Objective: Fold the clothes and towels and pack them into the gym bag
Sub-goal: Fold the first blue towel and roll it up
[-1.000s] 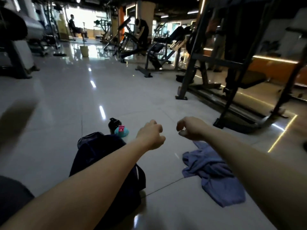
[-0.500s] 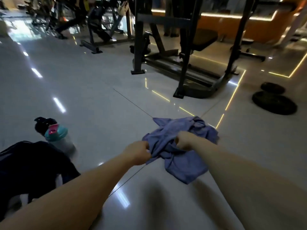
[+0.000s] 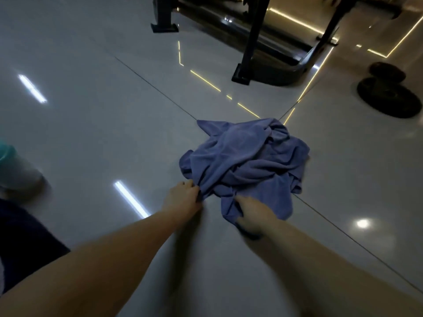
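Observation:
A crumpled blue towel (image 3: 247, 161) lies in a heap on the glossy tiled floor, just right of centre. My left hand (image 3: 183, 199) pinches its near left edge, fingers curled into the cloth. My right hand (image 3: 250, 217) grips the near lower edge, with blue fabric bunched under and around the fingers. The dark gym bag (image 3: 25, 239) shows only as a corner at the left edge.
A bottle with a teal lid (image 3: 16, 170) stands at the far left, above the bag. A black machine frame (image 3: 249, 42) rises beyond the towel. Two dark weight plates (image 3: 389, 97) lie on the floor at the right.
Both hands went from hovering as loose fists above the floor to the blue towel and took hold of its near edge. The view swung right and down, pushing bag and bottle to the left edge.

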{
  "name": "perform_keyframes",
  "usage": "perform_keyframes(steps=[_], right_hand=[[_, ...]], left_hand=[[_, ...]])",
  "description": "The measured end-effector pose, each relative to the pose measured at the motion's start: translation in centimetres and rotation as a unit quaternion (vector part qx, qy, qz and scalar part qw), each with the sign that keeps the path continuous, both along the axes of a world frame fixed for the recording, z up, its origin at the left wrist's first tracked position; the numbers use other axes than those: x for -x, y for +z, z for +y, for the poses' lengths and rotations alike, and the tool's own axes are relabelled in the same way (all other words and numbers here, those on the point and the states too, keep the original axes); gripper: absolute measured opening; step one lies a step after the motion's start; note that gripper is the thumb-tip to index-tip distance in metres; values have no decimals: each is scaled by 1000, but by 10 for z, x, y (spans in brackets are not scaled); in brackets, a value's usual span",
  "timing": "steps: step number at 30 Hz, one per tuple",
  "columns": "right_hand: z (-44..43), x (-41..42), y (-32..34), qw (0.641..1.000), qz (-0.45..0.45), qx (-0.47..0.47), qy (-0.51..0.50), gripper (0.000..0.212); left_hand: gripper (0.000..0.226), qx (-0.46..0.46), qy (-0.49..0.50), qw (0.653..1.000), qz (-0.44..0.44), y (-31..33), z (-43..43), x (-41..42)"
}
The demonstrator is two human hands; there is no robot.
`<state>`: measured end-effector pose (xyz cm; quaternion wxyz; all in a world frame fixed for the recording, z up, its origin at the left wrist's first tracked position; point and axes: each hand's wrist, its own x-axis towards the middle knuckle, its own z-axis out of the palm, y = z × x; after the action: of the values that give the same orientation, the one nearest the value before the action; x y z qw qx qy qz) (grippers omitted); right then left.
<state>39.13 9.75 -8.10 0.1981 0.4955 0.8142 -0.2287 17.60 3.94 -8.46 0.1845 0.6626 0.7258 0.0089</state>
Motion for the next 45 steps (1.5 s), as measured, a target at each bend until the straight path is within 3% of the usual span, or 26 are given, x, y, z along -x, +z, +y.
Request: perform_keyframes(steps=[3,5,10,13,15,17,18,20,23,26,28,31,35,37,42,45], right_hand=[[-3,1,-11,999,-28,-23,14,54],[-5,3,-12,999,-46,-16,5,56],[-1,12,18,993,-92,80,10,43],[13,17,68,996,62,-8,-69,49],[21,23,117,964,212,-112,-118,68],[23,35,175,918,340,-154,-133,78],[24,41,202,901,379,-168,-124,74],[26,50,257,874,428,-206,-106,48],[21,53,336,850,470,-217,-95,6],[8,51,409,858,486,-145,-80,17],[-5,49,449,871,482,-77,-46,21],[-26,47,487,884,466,-47,-5,17],[-45,52,502,884,463,-56,17,6],[-46,56,500,863,499,-85,-3,15],[-40,64,490,796,571,-192,-59,28],[-39,68,492,795,576,-176,-75,32]], left_hand=[[15,2,7,1000,17,5,-3,-5],[20,-2,38,999,18,20,-4,-3],[17,-109,147,976,-115,104,17,13],[13,-142,152,956,-209,172,34,16],[7,-162,130,942,-262,218,40,9],[11,-183,105,927,-310,264,41,-3],[14,-193,94,922,-322,287,39,-9],[21,-214,75,914,-337,332,34,-17],[25,-262,59,899,-346,392,21,-18],[15,-347,85,874,-329,441,5,-7],[14,-413,108,860,-280,466,-5,4],[14,-457,124,859,-192,490,-19,21],[19,-449,131,877,-113,505,-39,31],[19,-449,147,875,-108,508,-45,36],[15,-369,165,893,-200,511,-53,44],[18,-388,165,879,-223,512,-50,48]])
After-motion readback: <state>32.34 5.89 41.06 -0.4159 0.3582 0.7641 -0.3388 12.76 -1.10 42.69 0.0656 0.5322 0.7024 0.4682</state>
